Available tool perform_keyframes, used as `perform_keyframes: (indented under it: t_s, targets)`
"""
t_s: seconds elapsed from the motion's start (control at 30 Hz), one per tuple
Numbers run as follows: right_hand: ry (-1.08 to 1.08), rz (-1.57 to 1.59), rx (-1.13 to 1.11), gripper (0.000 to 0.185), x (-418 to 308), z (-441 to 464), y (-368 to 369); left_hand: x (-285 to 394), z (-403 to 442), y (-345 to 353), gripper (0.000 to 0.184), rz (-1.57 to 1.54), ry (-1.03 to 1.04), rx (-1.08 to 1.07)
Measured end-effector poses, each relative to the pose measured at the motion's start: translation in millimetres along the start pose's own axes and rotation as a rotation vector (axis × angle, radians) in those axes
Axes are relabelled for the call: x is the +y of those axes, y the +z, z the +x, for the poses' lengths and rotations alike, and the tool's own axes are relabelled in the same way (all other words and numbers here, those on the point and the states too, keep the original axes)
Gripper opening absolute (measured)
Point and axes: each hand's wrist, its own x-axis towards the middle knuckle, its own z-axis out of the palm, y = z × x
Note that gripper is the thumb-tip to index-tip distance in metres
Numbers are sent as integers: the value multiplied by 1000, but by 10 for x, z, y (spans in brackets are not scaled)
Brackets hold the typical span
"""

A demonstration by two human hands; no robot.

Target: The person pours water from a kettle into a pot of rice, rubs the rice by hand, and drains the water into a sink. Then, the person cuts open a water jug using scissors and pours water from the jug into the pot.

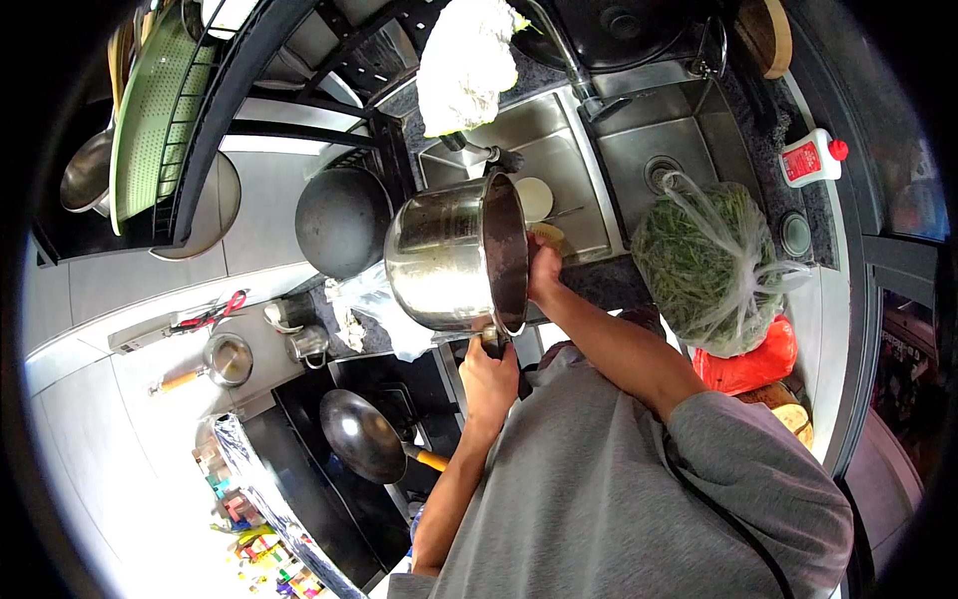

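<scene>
A large shiny metal pot [434, 255] is held tilted on its side in front of me, its dark mouth facing right. My left hand [489, 381] is closed around the pot's handle at the near side. At the right edge of the mouth, my right hand [544, 272] has its fingers bent at the rim; some of them are hidden. Just beyond that hand shows a pale yellowish ribbed item [548, 238], partly covered. A white round dish [536, 200] lies in the left sink basin [569, 160] behind the pot.
A tied clear bag of green vegetables [694, 265] sits on the right counter, by a red bag [753, 357] and a white bottle [810, 158]. Left are a dark wok [344, 222] and, on the stove, another wok [361, 436]. The faucet [602, 105] overhangs the sink.
</scene>
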Motion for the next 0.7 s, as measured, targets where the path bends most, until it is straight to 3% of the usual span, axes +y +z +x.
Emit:
perform_keyframes:
  t_s: [0.07,0.13,0.7]
  targets:
    - [-4,-6,43,35,-17,-46,5,1,5,-11,25,7,-55,-43]
    - [50,37,-75,34,-63,-139,31,-14,8,3,24,-6,-22,-33]
    - [59,34,-16,34,138,152,-150,-25,8,-26,25,21,-66,-31]
